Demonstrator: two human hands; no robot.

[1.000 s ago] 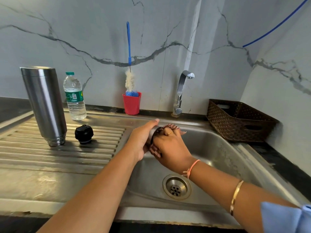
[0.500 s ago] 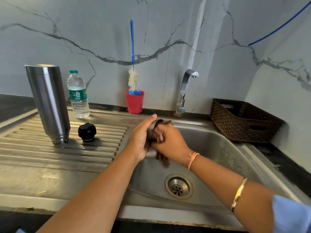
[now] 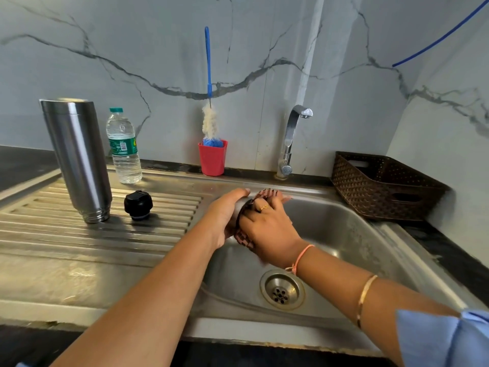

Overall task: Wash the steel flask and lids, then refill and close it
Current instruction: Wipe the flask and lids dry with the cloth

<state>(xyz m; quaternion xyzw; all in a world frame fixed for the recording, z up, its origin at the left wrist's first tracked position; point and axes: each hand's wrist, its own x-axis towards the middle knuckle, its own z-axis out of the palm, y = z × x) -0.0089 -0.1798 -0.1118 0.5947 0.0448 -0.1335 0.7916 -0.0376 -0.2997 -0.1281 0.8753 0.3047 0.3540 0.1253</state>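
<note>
Steel lid between left hand, right fingers.

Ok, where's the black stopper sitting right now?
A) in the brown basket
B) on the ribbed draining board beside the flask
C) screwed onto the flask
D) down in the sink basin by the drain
B: the black stopper stands on the ribbed draining board, just right of the steel flask and apart from it.
</note>
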